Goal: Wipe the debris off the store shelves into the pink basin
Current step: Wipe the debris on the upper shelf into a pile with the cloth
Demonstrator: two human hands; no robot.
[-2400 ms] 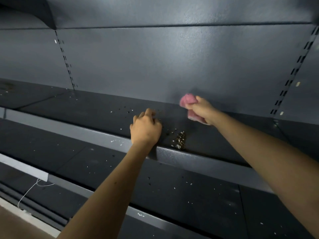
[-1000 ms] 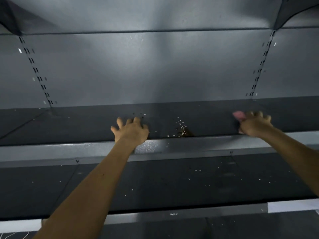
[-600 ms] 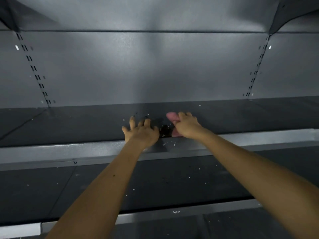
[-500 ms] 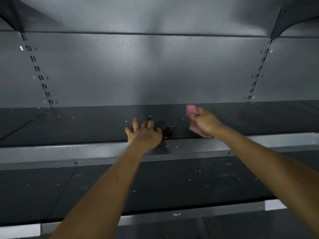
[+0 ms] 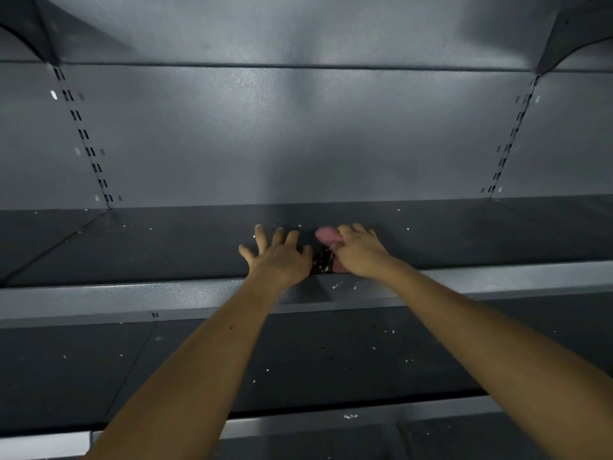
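My left hand, spread flat mid-frame, walls the crumbs; my right hand grips the cloth (I'd sweep slowly inward).

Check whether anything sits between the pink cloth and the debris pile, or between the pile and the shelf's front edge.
Nothing visible does. The pink cloth in the right hand borders the debris pile; the open left hand flanks the other side. Its path to the front edge is open.

Single head view, facing forward, close to dark shelf
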